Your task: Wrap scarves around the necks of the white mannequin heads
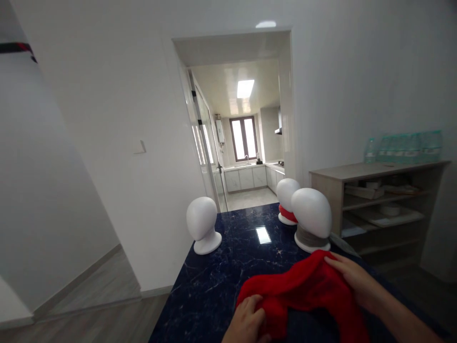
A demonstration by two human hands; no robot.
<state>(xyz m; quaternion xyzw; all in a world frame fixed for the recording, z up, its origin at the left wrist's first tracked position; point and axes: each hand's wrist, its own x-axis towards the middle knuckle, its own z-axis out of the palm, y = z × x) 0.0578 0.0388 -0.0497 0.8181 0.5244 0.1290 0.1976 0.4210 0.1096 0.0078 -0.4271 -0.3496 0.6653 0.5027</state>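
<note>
A soft red cloth [303, 281] is stretched between my two hands over the near part of the dark table. My left hand [248, 320] grips its left end, fingers curled over the fabric. At the upper right edge, my right hand [348, 272] pinches the cloth between thumb and fingers. Just beyond it stands a white mannequin head [311, 212] with a grey band [310, 240] around its neck. Behind that, a second white head [286, 193] wears a red band [287, 214] at the neck. A third, bare white head [202, 224] stands at the table's left edge.
The dark blue marbled table [246, 228] reflects a ceiling light. To the right is a shelf unit [378, 172] with water bottles [410, 147] on top and papers inside. Beyond the table, a doorway opens onto a kitchen with white cabinets [246, 178]. White walls flank it.
</note>
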